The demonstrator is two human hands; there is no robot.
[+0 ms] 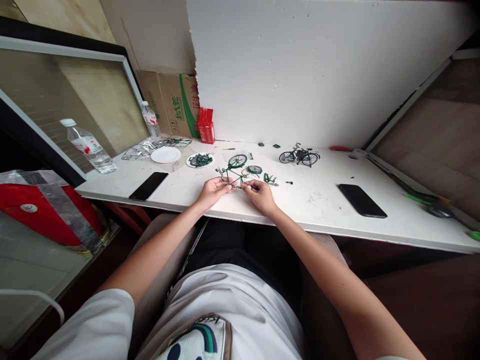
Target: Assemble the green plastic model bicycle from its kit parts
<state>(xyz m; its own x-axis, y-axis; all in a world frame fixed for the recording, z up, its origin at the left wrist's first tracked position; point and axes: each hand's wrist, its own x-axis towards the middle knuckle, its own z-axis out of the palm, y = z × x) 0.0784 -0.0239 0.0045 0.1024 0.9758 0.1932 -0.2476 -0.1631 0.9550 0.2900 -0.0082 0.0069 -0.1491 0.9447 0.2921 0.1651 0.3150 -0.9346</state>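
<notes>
Near the table's front edge, both hands hold a small green model bicycle with one wheel attached at its far end. My left hand pinches the handlebar side of the frame. With thumb and fingers closed, my right hand grips the frame's other end. Just beyond the right hand lies a loose wheel, and small green parts rest beside it. A white plate of green model pieces stands behind the left hand.
A finished-looking black model bicycle stands at the back right. Phones lie on both sides, one left and one right. Water bottles, a white plate, a red box and a carton occupy the left.
</notes>
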